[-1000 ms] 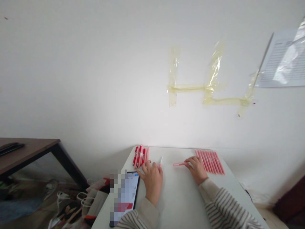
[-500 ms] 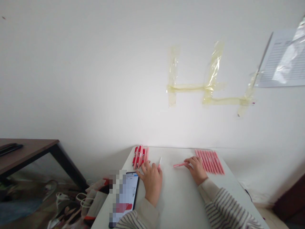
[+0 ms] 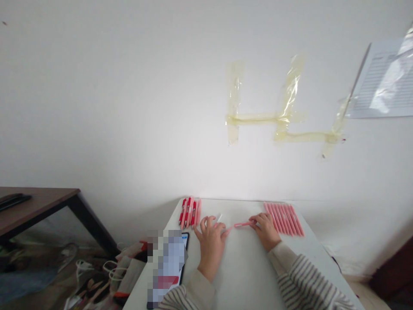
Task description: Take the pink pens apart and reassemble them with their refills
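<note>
Left hand [image 3: 211,246]: thumb and fingertip grasping a small pink piece [image 3: 229,230] | right hand [image 3: 266,230]: pinching a pink pen barrel [image 3: 242,224], its end just beside that piece, between both hands over the white table [image 3: 247,269]

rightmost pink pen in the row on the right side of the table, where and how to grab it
Probably best pinched across the middle of its barrel, coming from its right and slightly above. The rightmost pink pen is slim, straight and lying flat; the neighbouring pens lie close along its left, while table surface shows on its right.
</note>
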Tool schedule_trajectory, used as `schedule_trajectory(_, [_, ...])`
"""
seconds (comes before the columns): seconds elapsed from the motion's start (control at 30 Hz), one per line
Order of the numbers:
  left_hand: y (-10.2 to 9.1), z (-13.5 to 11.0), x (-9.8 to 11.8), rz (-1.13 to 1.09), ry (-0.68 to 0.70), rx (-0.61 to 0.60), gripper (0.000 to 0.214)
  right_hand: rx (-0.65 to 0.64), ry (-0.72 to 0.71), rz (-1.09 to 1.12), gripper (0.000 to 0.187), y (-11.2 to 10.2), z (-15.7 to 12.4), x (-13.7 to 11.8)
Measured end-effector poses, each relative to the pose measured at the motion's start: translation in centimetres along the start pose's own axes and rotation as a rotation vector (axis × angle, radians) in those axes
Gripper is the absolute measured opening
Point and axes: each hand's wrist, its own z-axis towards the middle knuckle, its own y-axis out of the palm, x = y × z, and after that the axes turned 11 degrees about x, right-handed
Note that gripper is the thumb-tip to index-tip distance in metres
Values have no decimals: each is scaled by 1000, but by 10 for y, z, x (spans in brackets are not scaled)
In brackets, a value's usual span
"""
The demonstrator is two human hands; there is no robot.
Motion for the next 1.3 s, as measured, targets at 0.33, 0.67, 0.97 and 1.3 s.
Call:
schedule_trajectory(0.33, [4, 1, 5, -35, 20, 13, 11, -28, -21, -12, 14, 0, -1, 2])
schedule_trajectory(0.67, [5, -2, 7, -63, -23, 35, 16, -75, 3, -7, 17, -2, 0, 0])
schedule_trajectory(0.97, [2, -1, 10, -51, -51, 17, 9, -91, 8, -3, 17, -2, 1, 0])
schedule_trajectory(1.3, [10, -2, 13, -114, -39, -23, 10, -74, -19, -2, 16, -1, 1, 0])
